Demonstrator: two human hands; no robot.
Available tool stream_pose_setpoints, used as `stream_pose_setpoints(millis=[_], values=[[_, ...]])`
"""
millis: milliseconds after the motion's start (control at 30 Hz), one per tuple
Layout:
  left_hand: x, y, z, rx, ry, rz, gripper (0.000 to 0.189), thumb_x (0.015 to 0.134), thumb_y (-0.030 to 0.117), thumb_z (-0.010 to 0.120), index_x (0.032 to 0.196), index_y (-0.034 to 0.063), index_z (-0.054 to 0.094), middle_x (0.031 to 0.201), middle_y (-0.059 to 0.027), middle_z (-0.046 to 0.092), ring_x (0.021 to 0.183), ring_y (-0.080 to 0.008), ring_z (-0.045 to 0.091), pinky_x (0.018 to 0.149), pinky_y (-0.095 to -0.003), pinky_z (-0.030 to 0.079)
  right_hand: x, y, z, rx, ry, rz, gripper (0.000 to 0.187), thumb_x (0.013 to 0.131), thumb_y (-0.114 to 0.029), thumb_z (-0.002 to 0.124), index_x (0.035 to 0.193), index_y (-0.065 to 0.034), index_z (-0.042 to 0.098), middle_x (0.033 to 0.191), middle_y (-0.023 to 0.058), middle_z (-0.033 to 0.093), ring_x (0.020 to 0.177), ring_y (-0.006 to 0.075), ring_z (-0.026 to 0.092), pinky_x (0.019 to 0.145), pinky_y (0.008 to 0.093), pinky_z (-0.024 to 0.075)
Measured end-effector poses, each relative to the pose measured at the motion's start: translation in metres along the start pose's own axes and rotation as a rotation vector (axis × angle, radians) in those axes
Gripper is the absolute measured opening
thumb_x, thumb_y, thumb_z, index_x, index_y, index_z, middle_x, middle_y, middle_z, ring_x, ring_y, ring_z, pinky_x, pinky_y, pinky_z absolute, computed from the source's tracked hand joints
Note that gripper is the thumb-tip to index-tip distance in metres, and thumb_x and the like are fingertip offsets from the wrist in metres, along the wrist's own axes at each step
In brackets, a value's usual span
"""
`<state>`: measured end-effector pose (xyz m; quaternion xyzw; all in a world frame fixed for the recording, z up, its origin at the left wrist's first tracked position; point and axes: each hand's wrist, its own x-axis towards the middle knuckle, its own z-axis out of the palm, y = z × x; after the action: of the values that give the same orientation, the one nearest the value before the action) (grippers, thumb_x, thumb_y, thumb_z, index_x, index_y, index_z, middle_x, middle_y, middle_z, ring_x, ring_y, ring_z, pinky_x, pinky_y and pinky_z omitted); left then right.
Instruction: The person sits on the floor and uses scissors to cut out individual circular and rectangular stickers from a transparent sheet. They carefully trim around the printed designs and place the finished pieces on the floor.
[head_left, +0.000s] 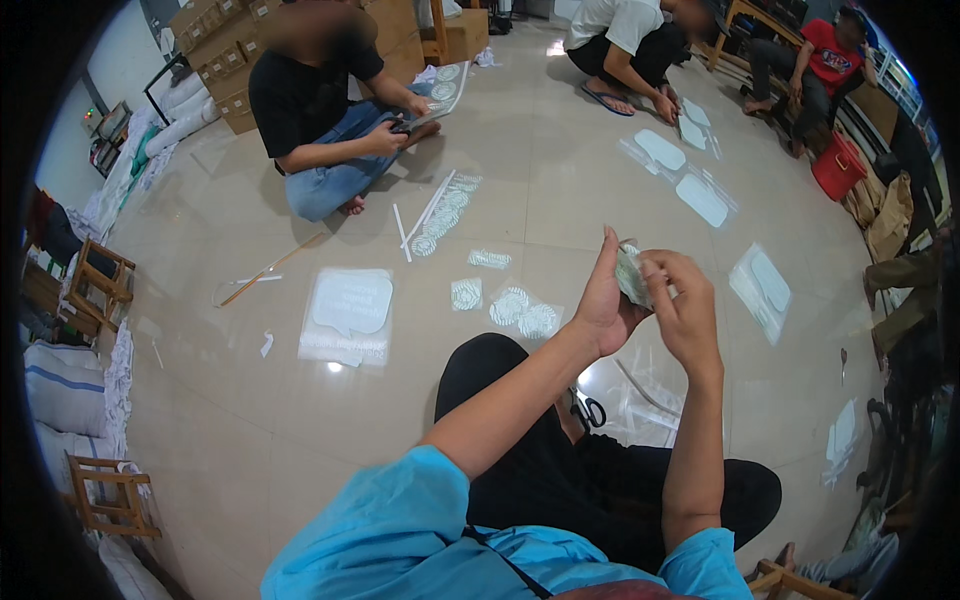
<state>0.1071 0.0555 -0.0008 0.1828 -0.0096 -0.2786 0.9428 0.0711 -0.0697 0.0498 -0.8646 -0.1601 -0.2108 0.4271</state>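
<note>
Raised over my lap, my left hand (606, 311) holds a small stack of pale green printed pieces (631, 279), seemingly stickers or film cut-outs. The fingers of my right hand (684, 304) pinch the stack's right edge and partly hide it. Below the hands, black-handled scissors (591, 411) lie by my foot, beside clear plastic film scraps (637, 390). Left of my hands, a film piece with two round leaf-like prints (525, 309) lies on the floor. Near it are a square printed piece (466, 294) and a short printed strip (490, 259).
A stack of white speech-bubble sheets (351, 304) lies at left. White-panel sheets (761, 289) lie at right. Ahead, a seated person (322, 112) holds a printed sheet and a dark-handled tool; another person (630, 52) squats over sheets. A red bucket (838, 169) stands far right.
</note>
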Motion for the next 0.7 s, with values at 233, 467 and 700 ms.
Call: stream_pose_setpoints(millis=[233,467,700], values=[[-0.004,0.007,-0.001,0.03,0.08,0.114,0.076,0.095,0.079,0.054,0.137,0.0155,0.048,0.117,-0.0073,0.054,0.109,-0.0215,0.059,0.097,-0.0413,0.052,0.0,-0.017,0.013,0.048,-0.115,-0.017,0.02,0.098,-0.015,0.069,0.107,0.0031,0.069,0.104,0.0174,0.07,0.092,0.0349,0.065,0.083,0.041,0.0505],[-0.001,0.007,-0.015,0.098,0.067,0.1,0.071,0.097,0.071,0.061,0.139,0.0155,0.047,0.121,-0.0116,0.055,0.106,-0.0246,0.063,0.097,-0.0429,0.054,-0.004,-0.015,0.009,0.05,-0.113,-0.035,0.026,0.091,-0.015,0.076,0.111,0.0008,0.07,0.108,0.0164,0.07,0.095,0.0336,0.067,0.085,0.0405,0.052],[0.002,0.01,-0.006,-0.001,0.149,0.064,0.071,0.1,0.067,0.059,0.142,0.0126,0.039,0.111,-0.0161,0.06,0.113,-0.0321,0.064,0.105,-0.0492,0.052,-0.001,-0.016,-0.007,-0.042,-0.201,-0.017,0.024,0.095,-0.013,0.071,0.114,0.0014,0.069,0.102,0.0198,0.073,0.093,0.0373,0.071,0.08,0.043,0.0552]])
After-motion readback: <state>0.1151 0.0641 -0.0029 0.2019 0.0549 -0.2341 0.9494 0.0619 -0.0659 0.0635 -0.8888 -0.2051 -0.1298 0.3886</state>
